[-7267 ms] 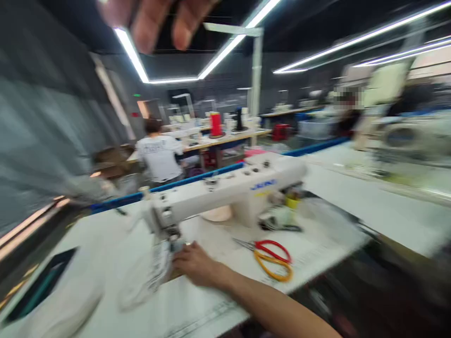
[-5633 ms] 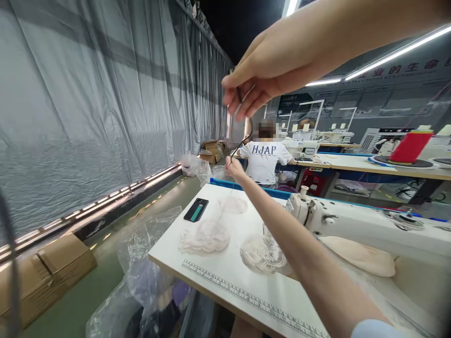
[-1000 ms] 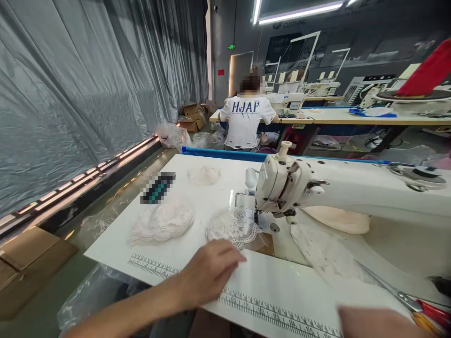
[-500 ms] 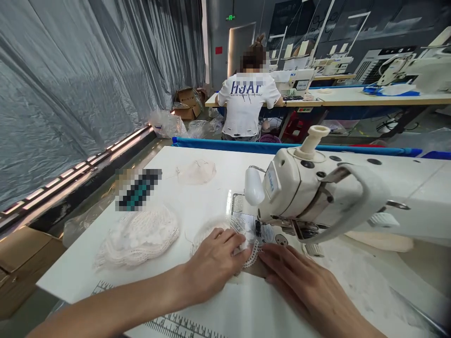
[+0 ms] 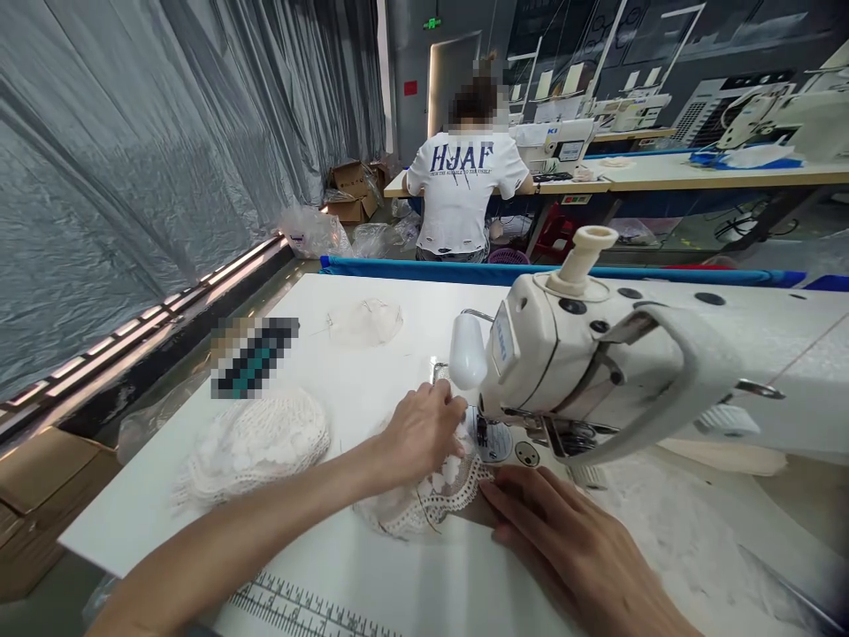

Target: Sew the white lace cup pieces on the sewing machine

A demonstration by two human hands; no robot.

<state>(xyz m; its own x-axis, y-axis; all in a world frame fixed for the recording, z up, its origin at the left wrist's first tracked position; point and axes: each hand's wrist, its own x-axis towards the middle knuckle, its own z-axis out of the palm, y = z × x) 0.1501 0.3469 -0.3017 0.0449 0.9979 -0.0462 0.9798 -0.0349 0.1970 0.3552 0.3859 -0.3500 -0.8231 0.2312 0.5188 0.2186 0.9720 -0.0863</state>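
A scallop-edged white lace piece (image 5: 447, 485) lies on the sewing table, its near edge rippled, with dark thread ends across it. My left hand (image 5: 424, 429) is closed on its far part, fingers bent, beside the needle area. At the lace's right edge, my right hand (image 5: 563, 535) has its fingers together and fingertips on the trim; the exact pinch is partly hidden. The white sewing machine (image 5: 531, 354) stands just beyond and to the right, its presser foot (image 5: 487, 432) close to the lace.
A stack of white lace pieces (image 5: 258, 447) lies left, with a sheer piece (image 5: 364, 323) farther back. A printed ruler scale (image 5: 311, 610) runs along the near edge. A blurred dark item (image 5: 256, 358) is at the left edge. Ahead, a person in a white shirt (image 5: 464, 190) sits at another table.
My left hand has moved away from me and slightly right, its fingers now more curled, uncovering more of the lace's near edge. My right hand stays nearly in place.
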